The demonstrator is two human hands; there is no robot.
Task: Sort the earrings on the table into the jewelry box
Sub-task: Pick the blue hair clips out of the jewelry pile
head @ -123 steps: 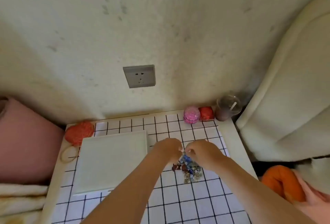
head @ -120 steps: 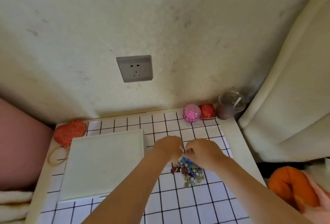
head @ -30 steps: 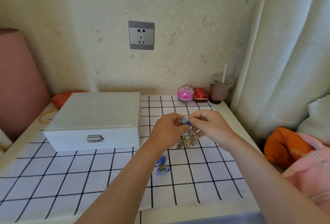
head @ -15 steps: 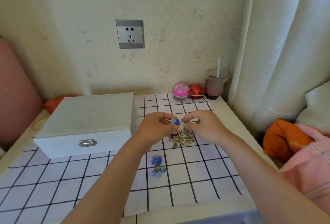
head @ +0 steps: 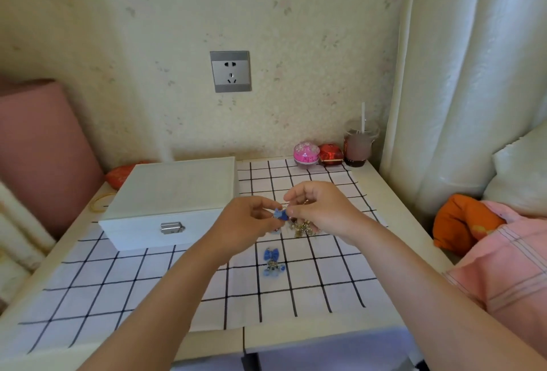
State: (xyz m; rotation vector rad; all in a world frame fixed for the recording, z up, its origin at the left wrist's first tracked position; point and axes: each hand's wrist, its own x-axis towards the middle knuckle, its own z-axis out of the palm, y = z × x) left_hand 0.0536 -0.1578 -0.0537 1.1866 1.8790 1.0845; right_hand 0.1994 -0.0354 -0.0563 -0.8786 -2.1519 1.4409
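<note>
hands work just above the earring pile [head: 302,227], which lies on the checked cloth [head: 325,282] right of the jewelry box [head: 168,202]. compared with four seconds ago, a blue bow earring [head: 272,262] now lies alone on the cloth, near the pile and well right of the box's latch, so one piece looks freed from the tangle. the left hand [head: 251,222] pinches a second blue bow earring [head: 280,214], and the right hand [head: 322,208] pinches at its other side. the box's lid is still down, so nothing is sorted yet. hard to tell: whether the held earring is clear of the pile, and what the small pile pieces are.
</note>
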